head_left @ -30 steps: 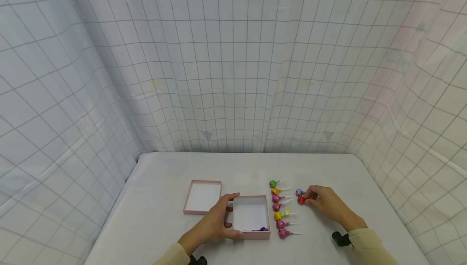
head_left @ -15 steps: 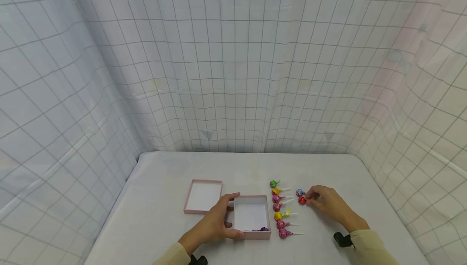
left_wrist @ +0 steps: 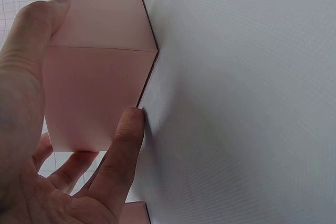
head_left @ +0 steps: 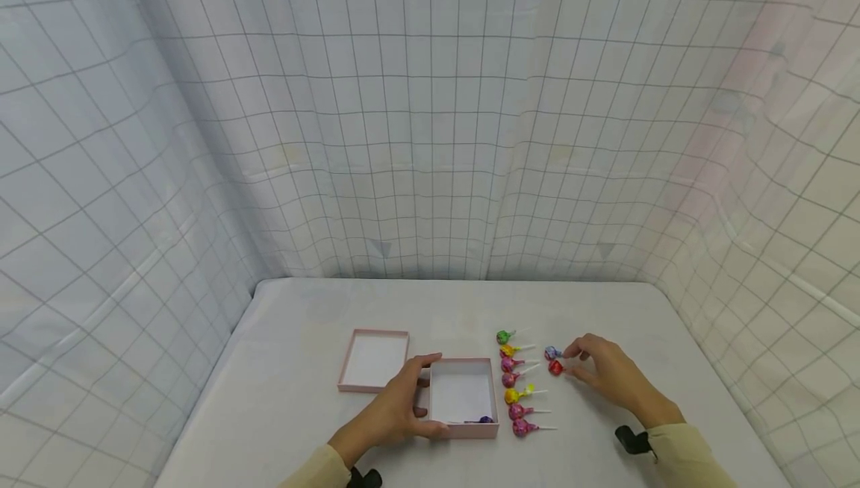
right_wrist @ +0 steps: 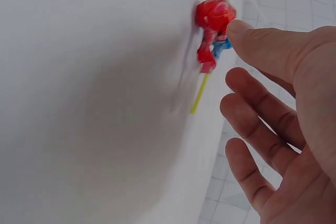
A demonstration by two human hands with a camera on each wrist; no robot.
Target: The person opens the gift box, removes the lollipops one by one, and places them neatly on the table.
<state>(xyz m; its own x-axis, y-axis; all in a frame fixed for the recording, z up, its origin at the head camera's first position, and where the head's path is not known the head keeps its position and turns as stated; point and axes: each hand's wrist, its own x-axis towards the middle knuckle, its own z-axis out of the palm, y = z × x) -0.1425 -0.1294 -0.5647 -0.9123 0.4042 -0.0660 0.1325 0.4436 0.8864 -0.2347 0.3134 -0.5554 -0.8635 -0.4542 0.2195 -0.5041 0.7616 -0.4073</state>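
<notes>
My left hand [head_left: 402, 404] grips a pink box [head_left: 463, 432] with a white inside, thumb on the near wall and fingers along the left side. A dark purple lollipop [head_left: 485, 420] lies at the box's near edge. In the left wrist view the thumb [left_wrist: 39, 22] presses one pink wall. My right hand [head_left: 608, 370] hovers with thumb and index finger parted beside a red lollipop [head_left: 555, 368] and a blue lollipop [head_left: 552, 353]. The right wrist view shows the red lollipop [right_wrist: 215, 14] with a yellow stick, the thumb tip overlapping its edge.
Left of the box lies its pink-rimmed lid [head_left: 373, 360], white side up. Between the box and my right hand runs a column of several lollipops, from a green lollipop [head_left: 504, 336] at the far end to a pink lollipop [head_left: 521, 427] nearest me. Gridded white curtains [head_left: 430, 137] enclose the table.
My right thumb and index finger have spread apart beside the red lollipop, and the hand has shifted slightly right. The left hand and the box stay in place.
</notes>
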